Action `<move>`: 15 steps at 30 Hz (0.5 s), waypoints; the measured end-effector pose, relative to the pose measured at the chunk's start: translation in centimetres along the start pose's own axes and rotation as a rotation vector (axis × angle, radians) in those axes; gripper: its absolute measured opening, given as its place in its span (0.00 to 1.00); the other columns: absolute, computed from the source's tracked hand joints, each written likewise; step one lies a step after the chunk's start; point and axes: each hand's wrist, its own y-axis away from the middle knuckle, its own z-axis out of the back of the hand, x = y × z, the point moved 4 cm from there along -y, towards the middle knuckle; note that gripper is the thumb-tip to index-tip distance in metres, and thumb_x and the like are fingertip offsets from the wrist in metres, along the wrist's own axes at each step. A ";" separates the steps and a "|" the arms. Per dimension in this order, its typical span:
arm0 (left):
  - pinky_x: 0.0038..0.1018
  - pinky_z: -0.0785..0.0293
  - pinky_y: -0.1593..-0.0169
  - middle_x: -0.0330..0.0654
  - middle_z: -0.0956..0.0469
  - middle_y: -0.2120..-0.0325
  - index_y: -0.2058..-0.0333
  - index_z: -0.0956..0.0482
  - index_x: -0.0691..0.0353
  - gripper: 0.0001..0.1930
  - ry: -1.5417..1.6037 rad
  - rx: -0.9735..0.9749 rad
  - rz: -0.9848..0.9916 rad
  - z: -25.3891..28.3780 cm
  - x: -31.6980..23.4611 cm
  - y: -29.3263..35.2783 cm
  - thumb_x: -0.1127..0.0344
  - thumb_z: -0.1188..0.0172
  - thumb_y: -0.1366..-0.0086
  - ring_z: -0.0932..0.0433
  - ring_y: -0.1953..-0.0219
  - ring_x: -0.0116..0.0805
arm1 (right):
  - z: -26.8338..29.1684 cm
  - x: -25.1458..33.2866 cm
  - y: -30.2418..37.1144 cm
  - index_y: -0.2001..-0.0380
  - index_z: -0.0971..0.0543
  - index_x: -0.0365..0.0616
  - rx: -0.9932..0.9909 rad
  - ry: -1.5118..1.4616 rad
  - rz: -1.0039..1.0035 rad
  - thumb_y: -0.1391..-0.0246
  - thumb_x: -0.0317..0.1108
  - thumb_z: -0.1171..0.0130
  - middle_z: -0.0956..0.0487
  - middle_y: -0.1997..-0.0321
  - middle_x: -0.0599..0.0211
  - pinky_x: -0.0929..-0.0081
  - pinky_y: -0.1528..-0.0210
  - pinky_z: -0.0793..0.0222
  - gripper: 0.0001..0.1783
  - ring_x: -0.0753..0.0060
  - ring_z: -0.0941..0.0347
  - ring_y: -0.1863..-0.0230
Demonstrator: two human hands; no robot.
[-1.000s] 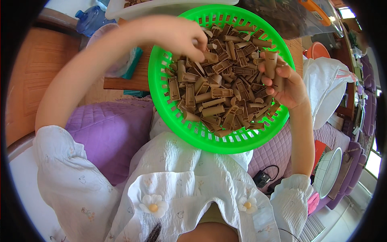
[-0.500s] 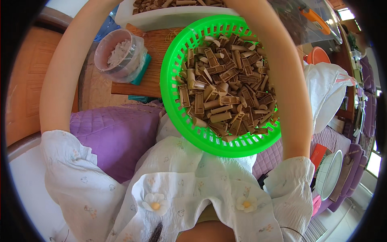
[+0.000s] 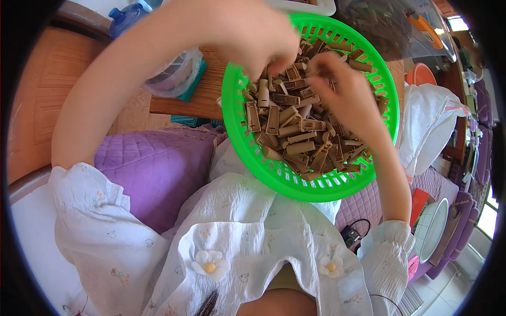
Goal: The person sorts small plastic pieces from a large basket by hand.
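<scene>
Inside green basket (image 3: 231,110) — brown pieces (image 3: 312,125); half-round, hollow

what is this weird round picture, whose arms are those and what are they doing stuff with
There is no machine here: these are a person's own bare hands. A wide fisheye camera worn on the head looks down at them, so straight edges bend and the corners go dark. Picture left is the person's left.

In front is a round green basket with many brown half-round pieces inside. A wooden table shows beside it, and a purple quilted cushion lies nearer, to the left.

The left hand and right hand are both over the pieces. Both are blurred, so I cannot tell what either holds.
</scene>
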 end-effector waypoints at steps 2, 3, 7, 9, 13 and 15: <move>0.37 0.27 0.64 0.44 0.22 0.70 0.63 0.21 0.58 0.16 0.120 0.217 -0.002 -2.3 -2.6 -0.4 0.70 0.39 0.54 0.23 0.64 0.41 | 2.2 -0.4 0.4 0.55 0.29 0.43 -0.110 -0.013 -0.112 0.47 0.32 0.44 0.22 0.72 0.61 0.70 0.66 0.31 0.15 0.67 0.23 0.69; 0.39 0.27 0.62 0.46 0.24 0.66 0.61 0.23 0.60 0.16 0.133 0.203 -0.003 -4.0 -3.5 -0.5 0.70 0.40 0.53 0.23 0.62 0.44 | 2.9 -0.6 0.8 0.55 0.29 0.43 -0.112 -0.011 -0.104 0.47 0.32 0.44 0.22 0.72 0.61 0.70 0.66 0.31 0.15 0.67 0.23 0.69; 0.39 0.27 0.59 0.45 0.27 0.70 0.67 0.24 0.62 0.09 -0.059 -0.235 -0.284 -9.6 -4.1 -2.7 0.71 0.46 0.49 0.25 0.62 0.42 | 3.6 -2.2 2.6 0.53 0.29 0.45 -0.063 -0.252 -0.244 0.44 0.32 0.46 0.26 0.73 0.72 0.83 0.65 0.34 0.15 0.83 0.26 0.70; 0.39 0.28 0.59 0.45 0.27 0.70 0.66 0.24 0.62 0.10 -0.064 -0.246 -0.283 -9.6 -3.3 -3.1 0.72 0.47 0.48 0.25 0.61 0.41 | 3.3 -2.5 3.7 0.54 0.30 0.42 -0.066 -0.272 -0.311 0.43 0.33 0.47 0.25 0.70 0.70 0.83 0.65 0.34 0.14 0.82 0.26 0.69; 0.40 0.28 0.59 0.44 0.26 0.70 0.60 0.26 0.61 0.14 0.142 0.057 0.184 -4.6 -3.4 -2.1 0.74 0.49 0.47 0.24 0.59 0.40 | 3.1 -2.3 5.1 0.58 0.30 0.40 -0.125 -0.302 -0.299 0.45 0.29 0.48 0.26 0.70 0.69 0.82 0.66 0.34 0.11 0.81 0.27 0.67; 0.40 0.28 0.59 0.45 0.26 0.68 0.59 0.27 0.61 0.15 0.098 0.083 0.184 -4.0 -3.2 -1.7 0.75 0.49 0.47 0.24 0.59 0.41 | 3.2 -1.9 5.3 0.61 0.31 0.39 -0.051 -0.183 -0.321 0.49 0.23 0.50 0.26 0.71 0.67 0.78 0.66 0.33 0.10 0.78 0.27 0.67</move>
